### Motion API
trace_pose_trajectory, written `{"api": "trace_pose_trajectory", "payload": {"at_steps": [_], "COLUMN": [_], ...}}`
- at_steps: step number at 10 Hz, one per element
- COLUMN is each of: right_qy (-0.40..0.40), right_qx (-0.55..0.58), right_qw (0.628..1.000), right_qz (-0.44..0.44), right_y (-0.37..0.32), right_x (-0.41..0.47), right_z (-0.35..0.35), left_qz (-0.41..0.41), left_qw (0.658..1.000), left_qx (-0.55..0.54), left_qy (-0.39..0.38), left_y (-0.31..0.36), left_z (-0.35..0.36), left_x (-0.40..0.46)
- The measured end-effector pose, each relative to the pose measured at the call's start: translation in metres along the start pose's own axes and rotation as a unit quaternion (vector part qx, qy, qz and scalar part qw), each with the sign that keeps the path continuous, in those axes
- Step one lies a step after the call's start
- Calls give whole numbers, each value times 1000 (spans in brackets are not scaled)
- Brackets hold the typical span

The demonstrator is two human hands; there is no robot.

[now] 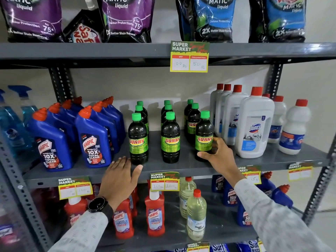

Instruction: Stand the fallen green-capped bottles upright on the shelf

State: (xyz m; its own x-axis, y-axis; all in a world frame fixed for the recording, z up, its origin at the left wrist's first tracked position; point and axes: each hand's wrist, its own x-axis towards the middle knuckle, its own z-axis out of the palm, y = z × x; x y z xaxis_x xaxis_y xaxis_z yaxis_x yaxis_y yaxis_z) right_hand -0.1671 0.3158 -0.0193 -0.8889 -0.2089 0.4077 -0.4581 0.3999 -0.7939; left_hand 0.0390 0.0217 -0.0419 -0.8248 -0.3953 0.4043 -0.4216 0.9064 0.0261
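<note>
Several dark bottles with green caps and green SUNNY labels stand upright in three rows on the grey middle shelf (181, 166). The front ones are the left bottle (138, 140), the middle bottle (170, 139) and the right bottle (204, 137). My right hand (216, 153) wraps around the lower part of the front right bottle, thumb in front. My left hand (120, 177) hovers with fingers spread at the shelf's front edge, just left of and below the front left bottle, holding nothing.
Blue Harpic bottles (92, 140) stand to the left of the green-capped rows, white Domex bottles (254, 124) to the right. Detergent pouches sit on the shelf above. Red cleaner bottles and clear bottles fill the shelf below. Price tags hang on the shelf edges.
</note>
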Motion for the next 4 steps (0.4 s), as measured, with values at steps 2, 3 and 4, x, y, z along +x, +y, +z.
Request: {"api": "trace_pose_trajectory", "payload": {"at_steps": [2, 3, 4], "right_qy": [-4, -11, -16], "right_qx": [4, -1, -1], "right_qw": [1000, 1000, 1000], "right_qz": [9, 6, -14], "right_y": [-2, 0, -6], "right_x": [-3, -4, -8], "right_z": [-2, 0, -9], "left_qz": [0, 0, -7], "left_qw": [1000, 1000, 999], "left_qx": [-2, -9, -52], "left_qy": [-4, -11, -13], "left_y": [1, 0, 1], "left_z": [0, 1, -4], "left_x": [-3, -1, -2]}}
